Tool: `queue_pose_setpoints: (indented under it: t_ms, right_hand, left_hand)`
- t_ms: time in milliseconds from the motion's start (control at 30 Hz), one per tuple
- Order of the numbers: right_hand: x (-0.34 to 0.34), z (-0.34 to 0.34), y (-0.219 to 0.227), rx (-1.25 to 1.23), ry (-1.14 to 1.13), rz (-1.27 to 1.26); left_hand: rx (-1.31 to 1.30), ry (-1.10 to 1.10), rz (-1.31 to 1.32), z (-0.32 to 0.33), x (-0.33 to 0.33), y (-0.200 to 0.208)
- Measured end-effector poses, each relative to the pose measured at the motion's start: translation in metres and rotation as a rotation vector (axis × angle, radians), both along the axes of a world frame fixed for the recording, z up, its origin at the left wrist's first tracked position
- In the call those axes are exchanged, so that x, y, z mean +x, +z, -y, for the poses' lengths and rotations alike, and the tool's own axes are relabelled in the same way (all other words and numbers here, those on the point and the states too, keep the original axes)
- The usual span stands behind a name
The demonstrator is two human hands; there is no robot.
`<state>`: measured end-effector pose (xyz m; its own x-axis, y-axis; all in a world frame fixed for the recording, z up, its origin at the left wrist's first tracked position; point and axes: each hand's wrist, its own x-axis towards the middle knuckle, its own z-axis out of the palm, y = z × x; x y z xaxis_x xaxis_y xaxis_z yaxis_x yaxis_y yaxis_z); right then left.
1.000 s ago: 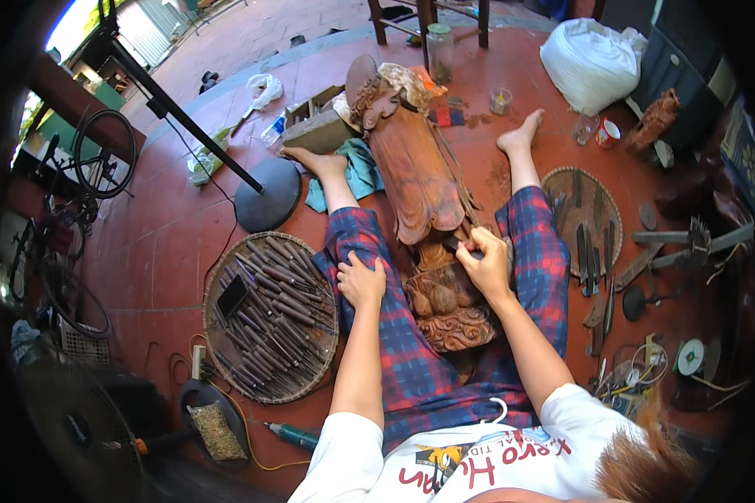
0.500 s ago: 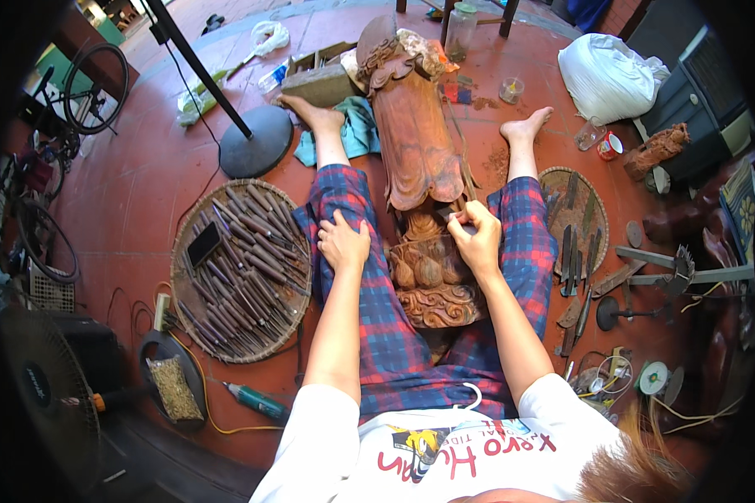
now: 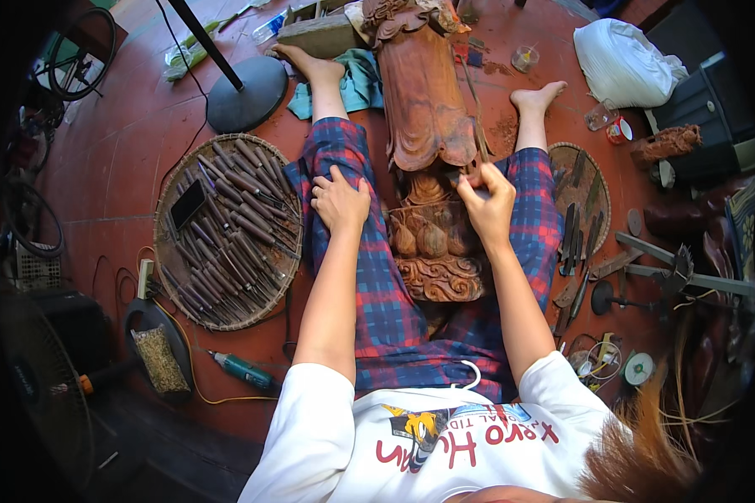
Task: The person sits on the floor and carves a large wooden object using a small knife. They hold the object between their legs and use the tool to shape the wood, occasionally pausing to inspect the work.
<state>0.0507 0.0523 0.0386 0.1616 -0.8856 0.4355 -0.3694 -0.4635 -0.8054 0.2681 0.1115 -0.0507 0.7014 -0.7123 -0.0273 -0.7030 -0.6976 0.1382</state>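
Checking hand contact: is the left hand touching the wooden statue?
No, the left hand rests flat on the plaid-trousered thigh, apart from the statue.

Carved statue (image 3: pixel 424 109) head cut off at top edge, tool tip hidden in right hand (image 3: pixel 488 201)

Round woven tray of chisels (image 3: pixel 226 230), white sack (image 3: pixel 625 63), black stand base (image 3: pixel 246 93), teal cloth (image 3: pixel 356 84)

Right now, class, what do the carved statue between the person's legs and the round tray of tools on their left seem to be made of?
The carved statue looks like bare reddish-brown wood, matt and unvarnished, with cut relief and dust beside it. The round tray looks like woven bamboo or cane, going by its plaited rim; the tools seem wood-handled.
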Motion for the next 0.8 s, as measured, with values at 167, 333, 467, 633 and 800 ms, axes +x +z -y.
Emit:
queue_pose_setpoints:
  t_ms: [167,333,467,633,800]
  right_hand:
    - [0.0,0.003,0.01,-0.004,-0.01,-0.073]
    - [-0.008,-0.007,0.004,0.045,0.038,0.004]
    - [0.005,0.009,0.01,-0.018,0.001,0.009]
    - [-0.007,0.004,0.015,0.059,-0.002,-0.109]
    - [-0.009,0.005,0.005,0.029,0.021,-0.077]
  left_hand:
    - [0.01,-0.007,-0.041,0.0,0.001,0.007]
    - [0.031,-0.007,-0.01,-0.002,0.0,0.002]
    - [0.01,-0.009,-0.01,-0.001,0.001,0.001]
    - [-0.01,-0.022,-0.015,-0.002,0.001,0.003]
    - [-0.002,-0.013,0.012,-0.002,0.0,0.002]
